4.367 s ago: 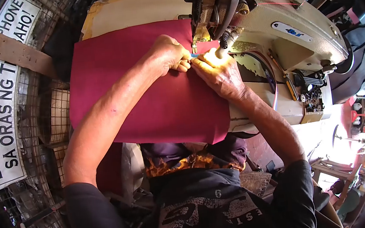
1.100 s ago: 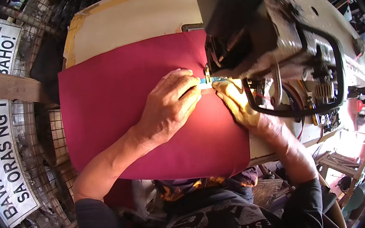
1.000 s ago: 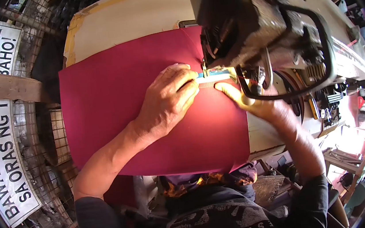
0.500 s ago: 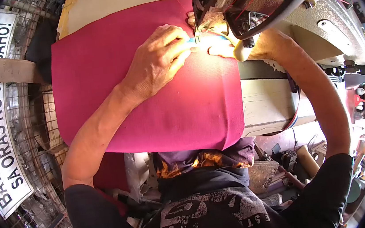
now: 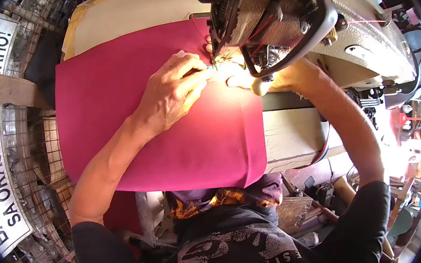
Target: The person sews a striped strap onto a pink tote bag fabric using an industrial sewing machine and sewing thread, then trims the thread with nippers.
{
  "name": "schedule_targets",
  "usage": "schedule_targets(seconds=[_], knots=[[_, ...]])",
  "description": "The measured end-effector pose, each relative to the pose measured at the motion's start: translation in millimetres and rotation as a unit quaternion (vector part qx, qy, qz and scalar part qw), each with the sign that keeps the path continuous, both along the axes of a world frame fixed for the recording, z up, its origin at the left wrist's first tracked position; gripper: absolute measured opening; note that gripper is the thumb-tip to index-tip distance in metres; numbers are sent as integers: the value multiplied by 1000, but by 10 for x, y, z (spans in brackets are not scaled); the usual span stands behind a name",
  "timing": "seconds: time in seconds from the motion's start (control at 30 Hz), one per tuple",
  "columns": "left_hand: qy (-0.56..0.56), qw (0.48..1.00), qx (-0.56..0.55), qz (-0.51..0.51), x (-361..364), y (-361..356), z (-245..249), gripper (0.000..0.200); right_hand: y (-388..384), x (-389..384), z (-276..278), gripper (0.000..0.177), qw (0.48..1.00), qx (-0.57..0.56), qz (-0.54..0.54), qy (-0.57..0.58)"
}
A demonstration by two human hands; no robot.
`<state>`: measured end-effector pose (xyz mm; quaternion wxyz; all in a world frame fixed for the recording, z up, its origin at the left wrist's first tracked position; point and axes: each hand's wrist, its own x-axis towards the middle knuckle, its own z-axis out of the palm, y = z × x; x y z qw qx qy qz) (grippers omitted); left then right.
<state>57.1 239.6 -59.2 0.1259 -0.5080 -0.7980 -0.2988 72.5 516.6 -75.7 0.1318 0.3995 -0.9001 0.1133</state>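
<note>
A magenta cloth [image 5: 172, 156] lies over the sewing machine bed, its upper right part under the lit needle area of the sewing machine [image 5: 255, 19]. My left hand [image 5: 170, 92] rests on the cloth left of the needle, thumb and fingertips pinched together at a narrow blue strip [image 5: 209, 67]. Only a little of that strip shows. To the right of the needle, my right hand [image 5: 292, 79] lies on the cloth with its thumb stretched out. Its fingertips show beyond the needle, apart from the thumb; the machine head and glare hide the rest.
The pale machine table [image 5: 292, 130] extends right of the cloth. Wire mesh [image 5: 44, 164] and a lettered sign [image 5: 0, 179] stand at the left. Red thread [image 5: 199, 27] runs near the machine head. Tools and clutter [image 5: 324, 191] lie at the lower right.
The whole view has shifted, so the machine, cloth and hands appear slightly further left and lower. Both hands keep nearly the same pose beside the needle.
</note>
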Motion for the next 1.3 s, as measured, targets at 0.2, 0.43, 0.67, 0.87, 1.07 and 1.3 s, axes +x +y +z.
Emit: schedule_targets(seconds=[0.2,0.43,0.67,0.87,1.07,1.3], knots=[[31,999,4,-13,-9,42,31,27,-29,1072,768,40,944,100,-313,31],[41,999,21,-13,-58,41,-59,25,1056,1948,27,43,819,-62,-544,170],[20,1000,15,-13,-56,24,-57,22,1037,2019,-13,45,809,-117,-559,139],[-17,1000,-9,-8,-40,2,-65,23,1041,2000,-22,39,816,-114,-550,138],[37,999,16,-9,-12,23,-50,23,1011,1988,-9,36,810,-112,-560,134],[32,999,18,-15,-20,18,-44,24,1022,2001,-27,35,812,-95,-557,145]])
